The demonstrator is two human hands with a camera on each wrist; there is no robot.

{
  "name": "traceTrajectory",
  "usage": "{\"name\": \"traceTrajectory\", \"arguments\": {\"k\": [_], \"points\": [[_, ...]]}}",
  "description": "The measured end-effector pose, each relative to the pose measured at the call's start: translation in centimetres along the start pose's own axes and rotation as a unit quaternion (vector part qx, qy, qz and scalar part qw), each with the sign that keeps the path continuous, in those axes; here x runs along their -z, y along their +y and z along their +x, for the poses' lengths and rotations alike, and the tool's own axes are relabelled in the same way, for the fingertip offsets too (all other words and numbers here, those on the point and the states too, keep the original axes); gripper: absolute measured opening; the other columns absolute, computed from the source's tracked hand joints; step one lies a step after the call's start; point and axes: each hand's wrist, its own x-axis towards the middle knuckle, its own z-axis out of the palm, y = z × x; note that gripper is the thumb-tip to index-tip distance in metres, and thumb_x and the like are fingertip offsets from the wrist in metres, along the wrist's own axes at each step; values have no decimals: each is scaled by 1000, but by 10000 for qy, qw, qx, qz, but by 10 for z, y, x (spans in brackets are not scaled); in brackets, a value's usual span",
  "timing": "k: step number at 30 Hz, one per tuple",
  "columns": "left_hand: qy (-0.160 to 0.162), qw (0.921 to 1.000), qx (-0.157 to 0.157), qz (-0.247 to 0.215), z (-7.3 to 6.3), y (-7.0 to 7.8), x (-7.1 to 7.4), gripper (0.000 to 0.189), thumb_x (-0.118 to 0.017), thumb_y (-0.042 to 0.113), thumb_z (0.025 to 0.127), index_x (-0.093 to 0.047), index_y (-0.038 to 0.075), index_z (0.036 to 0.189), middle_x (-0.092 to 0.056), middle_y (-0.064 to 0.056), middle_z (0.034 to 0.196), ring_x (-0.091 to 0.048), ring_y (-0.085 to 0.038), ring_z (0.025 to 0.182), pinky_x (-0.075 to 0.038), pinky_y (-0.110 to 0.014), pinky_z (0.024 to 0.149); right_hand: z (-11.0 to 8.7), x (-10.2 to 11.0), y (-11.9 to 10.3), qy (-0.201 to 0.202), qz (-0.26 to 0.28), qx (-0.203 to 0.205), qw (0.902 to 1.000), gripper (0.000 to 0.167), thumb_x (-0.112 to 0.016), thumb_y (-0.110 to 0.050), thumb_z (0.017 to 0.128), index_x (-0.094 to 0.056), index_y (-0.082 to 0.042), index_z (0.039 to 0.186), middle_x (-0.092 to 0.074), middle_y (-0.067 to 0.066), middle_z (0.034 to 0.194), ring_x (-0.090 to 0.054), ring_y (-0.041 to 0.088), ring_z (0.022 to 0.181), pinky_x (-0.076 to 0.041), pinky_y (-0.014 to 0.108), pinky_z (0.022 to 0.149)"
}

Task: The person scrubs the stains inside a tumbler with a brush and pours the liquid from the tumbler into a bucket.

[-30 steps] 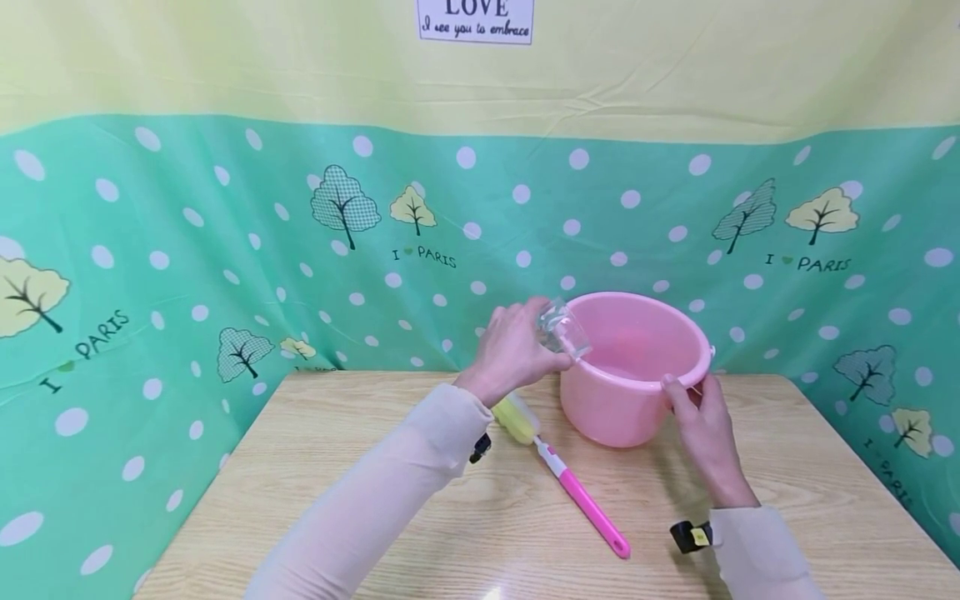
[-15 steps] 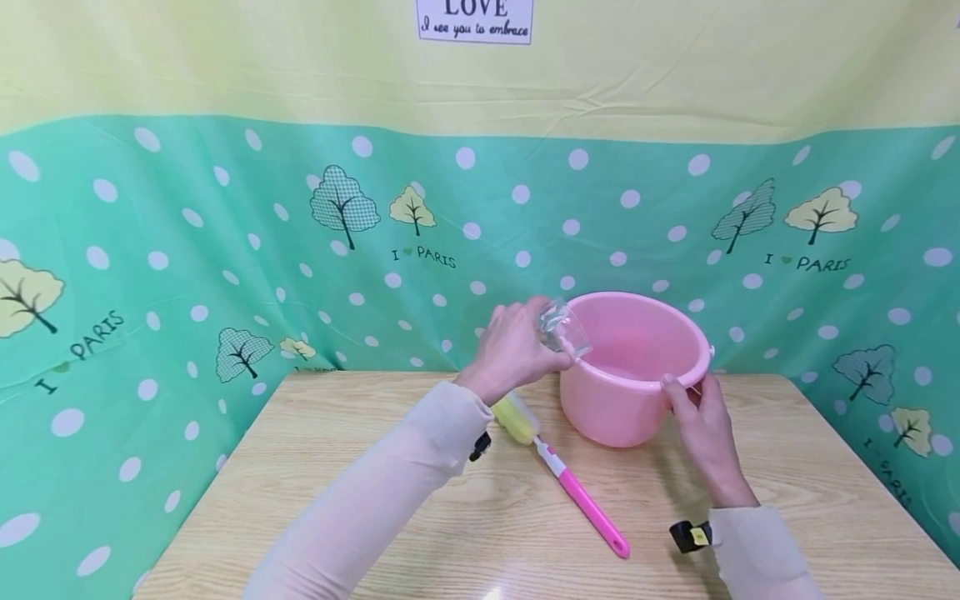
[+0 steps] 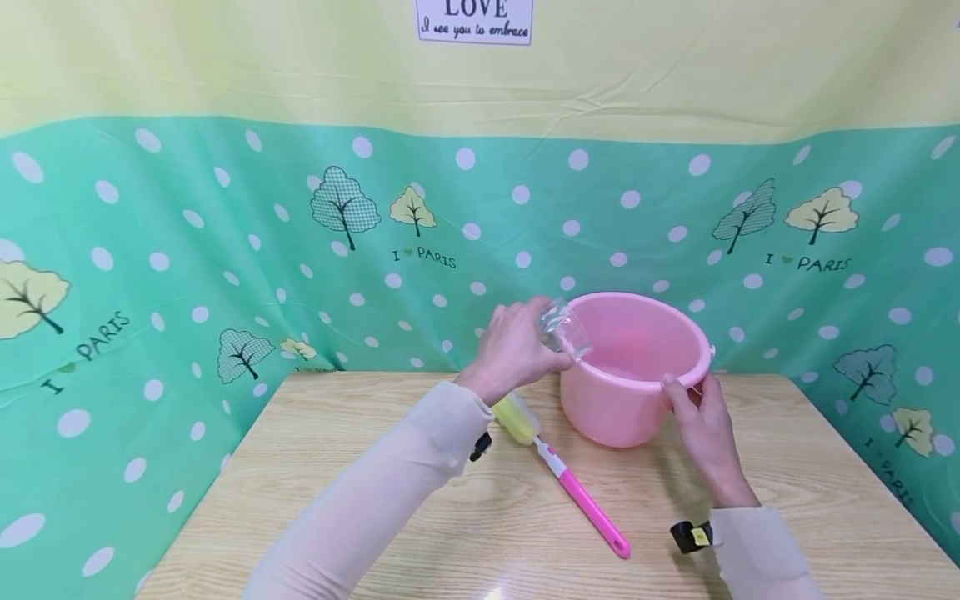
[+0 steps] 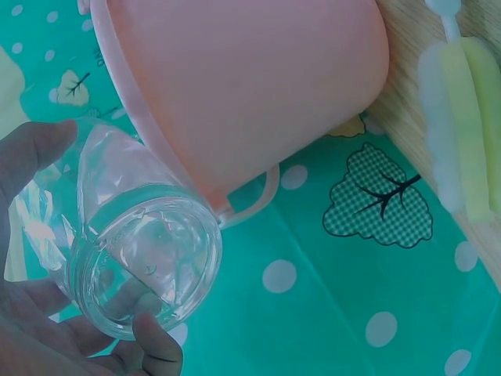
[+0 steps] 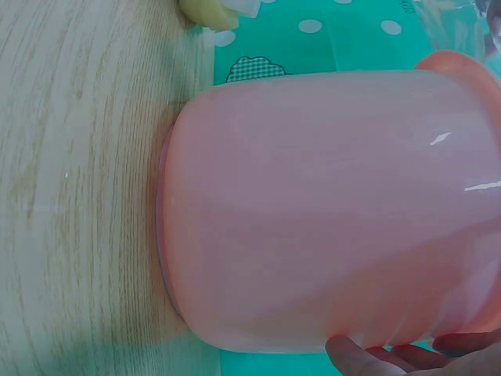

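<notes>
My left hand (image 3: 513,350) holds a clear drinking glass (image 3: 566,331), tilted with its mouth toward the pink bucket (image 3: 611,408), at the bucket's left rim. In the left wrist view, thumb and fingers are curled round the glass (image 4: 153,258), its round base facing the camera. Whether any liquid is in it, I cannot tell. On the bucket's right front, my right hand (image 3: 705,433) grips the rim, thumb over the edge and fingers against the outer wall. The bucket (image 5: 329,204) fills much of the right wrist view.
A sponge-headed bottle brush (image 3: 592,508) with a pink handle lies on the wooden table (image 3: 360,467), in front of the bucket and partly under the left hand. A green and yellow printed curtain (image 3: 480,225) hangs behind the table and along its sides.
</notes>
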Motion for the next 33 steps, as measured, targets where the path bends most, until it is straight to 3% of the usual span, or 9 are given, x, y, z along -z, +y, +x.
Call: {"name": "traceTrajectory", "arguments": {"k": [10, 33], "points": [[-58, 10000, -39, 36, 1, 0, 0, 79, -81, 40, 66, -49, 20, 136, -62, -1, 111, -46, -18, 99, -47, -32, 74, -1, 0, -1, -17, -11, -14, 10000, 70, -43, -46, 99, -13, -11, 152, -31, 14, 149, -36, 34, 131, -42, 46, 101], [-103, 9994, -49, 337, 4, 3, 2, 79, -79, 42, 65, -50, 21, 135, -59, 3, 103, -46, -19, 100, -46, -31, 72, 1, 0, 2, 32, -14, 29, 10000, 68, -44, -44, 99, -19, -6, 149, -36, 16, 144, -40, 31, 127, -47, 30, 96]]}}
